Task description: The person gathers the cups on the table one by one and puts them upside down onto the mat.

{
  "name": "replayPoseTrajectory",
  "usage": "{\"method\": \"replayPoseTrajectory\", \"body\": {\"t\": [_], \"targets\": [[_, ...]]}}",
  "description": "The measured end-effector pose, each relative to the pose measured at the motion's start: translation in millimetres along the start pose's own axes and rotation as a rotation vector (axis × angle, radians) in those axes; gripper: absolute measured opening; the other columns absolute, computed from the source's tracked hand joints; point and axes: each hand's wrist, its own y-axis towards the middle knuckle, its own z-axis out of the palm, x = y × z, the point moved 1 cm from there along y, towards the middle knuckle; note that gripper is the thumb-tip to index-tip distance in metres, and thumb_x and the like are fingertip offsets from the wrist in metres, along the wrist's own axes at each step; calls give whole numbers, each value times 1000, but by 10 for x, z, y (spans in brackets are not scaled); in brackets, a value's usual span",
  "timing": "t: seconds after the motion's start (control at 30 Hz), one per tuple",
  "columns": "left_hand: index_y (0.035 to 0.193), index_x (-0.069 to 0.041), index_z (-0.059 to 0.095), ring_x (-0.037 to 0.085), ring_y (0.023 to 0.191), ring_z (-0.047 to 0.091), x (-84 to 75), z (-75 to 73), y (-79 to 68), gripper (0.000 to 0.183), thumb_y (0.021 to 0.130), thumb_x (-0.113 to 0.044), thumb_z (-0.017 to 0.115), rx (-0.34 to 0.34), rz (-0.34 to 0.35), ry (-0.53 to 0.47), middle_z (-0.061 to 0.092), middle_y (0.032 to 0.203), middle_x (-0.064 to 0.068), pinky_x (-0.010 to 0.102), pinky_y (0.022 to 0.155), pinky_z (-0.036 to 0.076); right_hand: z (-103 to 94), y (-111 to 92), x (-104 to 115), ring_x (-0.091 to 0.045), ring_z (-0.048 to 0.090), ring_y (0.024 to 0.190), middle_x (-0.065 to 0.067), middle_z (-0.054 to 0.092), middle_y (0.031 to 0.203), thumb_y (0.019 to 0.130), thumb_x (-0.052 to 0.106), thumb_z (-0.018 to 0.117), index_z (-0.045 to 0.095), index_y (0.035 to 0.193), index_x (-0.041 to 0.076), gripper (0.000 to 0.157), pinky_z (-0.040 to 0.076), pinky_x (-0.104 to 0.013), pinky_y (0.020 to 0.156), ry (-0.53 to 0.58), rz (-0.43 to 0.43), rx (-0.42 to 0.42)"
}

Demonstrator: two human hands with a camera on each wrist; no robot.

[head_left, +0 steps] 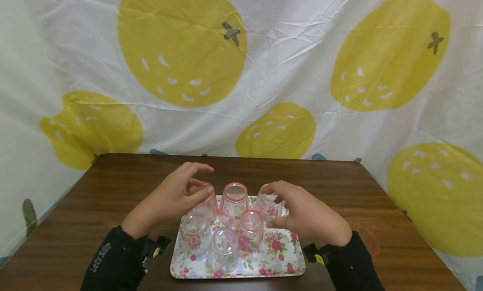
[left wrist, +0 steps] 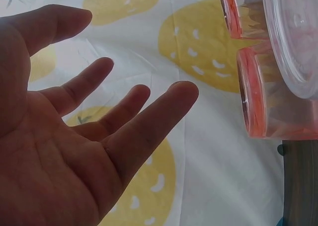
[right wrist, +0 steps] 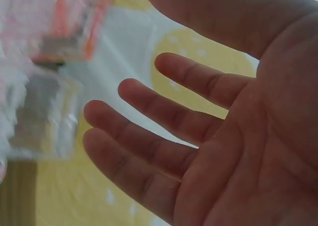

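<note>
Several pink and clear glasses stand upside down on a flowered tray [head_left: 264, 266]. Over the back left pink glass [head_left: 207, 209] hovers my left hand [head_left: 179, 194], its fingers spread and bent a little. My right hand [head_left: 305, 213] is beside the back right clear glass [head_left: 268, 207], thumb and fingers apart, partly covering it in the head view. Between the hands are a pink glass [head_left: 234, 203] at the back and another pink glass [head_left: 250, 230] nearer me. Two clear glasses [head_left: 195, 228] are toward the front left. Both wrist views show palms with nothing in them.
The tray lies near the front of a dark brown wooden table [head_left: 113, 190]. Right of my right wrist, a see-through round item with an orange edge [head_left: 371, 242] lies on the table. Behind hangs a white cloth [head_left: 286, 73] printed with yellow fruit.
</note>
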Motion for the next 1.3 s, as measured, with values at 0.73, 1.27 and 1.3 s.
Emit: {"method": "replayPoseTrajectory", "body": {"t": [0.73,1.27,1.3], "targets": [[129,-6,57,29,105,66,37,-99,-25,37,95,-15,66,-8,11,27,59,130,17,50,78,62,-474,-609,-587,-35,55,113,-17,55,131,70,51,83,56,132,10,79,52,-54,87,-78,353,112],[131,-9,55,27,106,64,47,-95,0,38,96,-18,66,22,-27,21,57,133,15,53,82,60,-336,-973,-1004,-26,59,93,-16,64,115,62,27,92,65,116,9,63,53,-42,74,46,597,208],[131,-9,55,27,106,64,48,-93,1,38,96,-18,66,22,-29,21,57,134,15,53,82,60,-331,-979,-1008,-27,58,93,-17,64,115,62,25,92,65,115,9,62,52,-42,73,47,605,210]]}}
